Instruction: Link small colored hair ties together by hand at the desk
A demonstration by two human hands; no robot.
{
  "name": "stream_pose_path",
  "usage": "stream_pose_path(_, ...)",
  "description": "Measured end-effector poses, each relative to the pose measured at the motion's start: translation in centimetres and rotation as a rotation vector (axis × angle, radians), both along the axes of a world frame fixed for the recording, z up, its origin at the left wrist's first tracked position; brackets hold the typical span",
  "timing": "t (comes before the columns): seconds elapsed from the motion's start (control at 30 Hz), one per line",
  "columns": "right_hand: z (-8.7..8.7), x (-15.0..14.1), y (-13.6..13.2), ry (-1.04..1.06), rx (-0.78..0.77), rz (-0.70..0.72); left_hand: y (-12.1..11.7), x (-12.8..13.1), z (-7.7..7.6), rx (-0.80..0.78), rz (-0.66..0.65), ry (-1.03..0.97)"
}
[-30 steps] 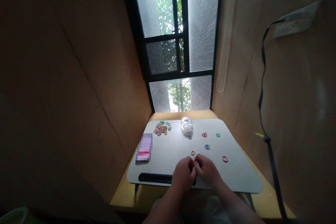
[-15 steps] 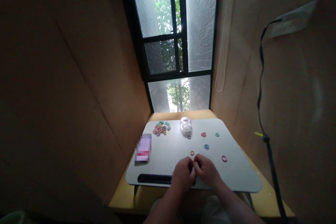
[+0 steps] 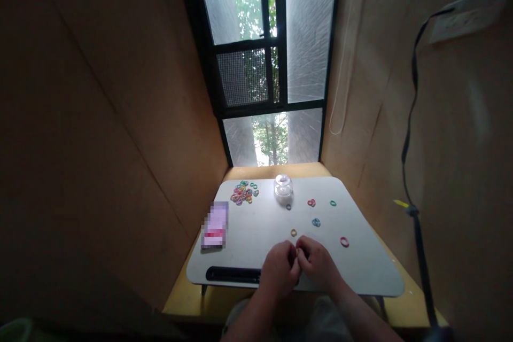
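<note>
My left hand (image 3: pixel 279 269) and my right hand (image 3: pixel 317 260) meet fingertip to fingertip above the front of the white lap table (image 3: pixel 248 240). Both are closed in a pinch. A tiny yellowish bit shows between the fingertips, mostly hidden; it is too small to make out. Just beyond my fingers lies a yellow ring (image 3: pixel 294 233). Farther right lie a blue ring cluster (image 3: pixel 316 222), a pink ring (image 3: pixel 344 242), a red ring cluster (image 3: pixel 311 203) and a green ring (image 3: pixel 333 203). One dark greyish ring (image 3: pixel 288 207) sits by a clear rounded jar (image 3: pixel 284 191).
A heap of coloured rings (image 3: pixel 242 193) lies at the table's back left. In front of it is a blurred-out phone-like object (image 3: pixel 215 225). A black slot (image 3: pixel 232 274) runs along the front edge. Walls flank the table; a dark cord (image 3: pixel 414 235) hangs at right.
The camera view has tilted and shifted slightly. Both hands keep the same pinch at the same place over the table, and the rings have not moved.
</note>
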State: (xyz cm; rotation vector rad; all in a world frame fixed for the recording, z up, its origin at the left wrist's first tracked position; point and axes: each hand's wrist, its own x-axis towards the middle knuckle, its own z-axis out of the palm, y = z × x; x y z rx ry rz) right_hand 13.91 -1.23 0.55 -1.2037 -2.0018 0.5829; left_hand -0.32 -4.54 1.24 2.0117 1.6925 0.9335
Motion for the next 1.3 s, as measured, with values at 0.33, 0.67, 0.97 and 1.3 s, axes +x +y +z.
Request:
stream_pose_path(0.33,0.1,-0.2,1.3,-0.013,-0.056,0.007,1.1,-0.3,0.3,-0.036,-0.011,-0.021)
stream_pose_path(0.67,-0.2,-0.3,1.5,-0.017,-0.035,0.009,1.3,-0.5,0.1,-0.028,-0.038,-0.061)
stream_pose_path(0.97,0.2,-0.4,1.0,0.019,-0.023,-0.014,0.8,-0.2,0.3,-0.021,-0.011,-0.023)
stream_pose_path(1.3,0.0,-0.2,0.8,0.017,0.024,-0.028,0.6,0.1,0.0,0.007,0.001,0.002)
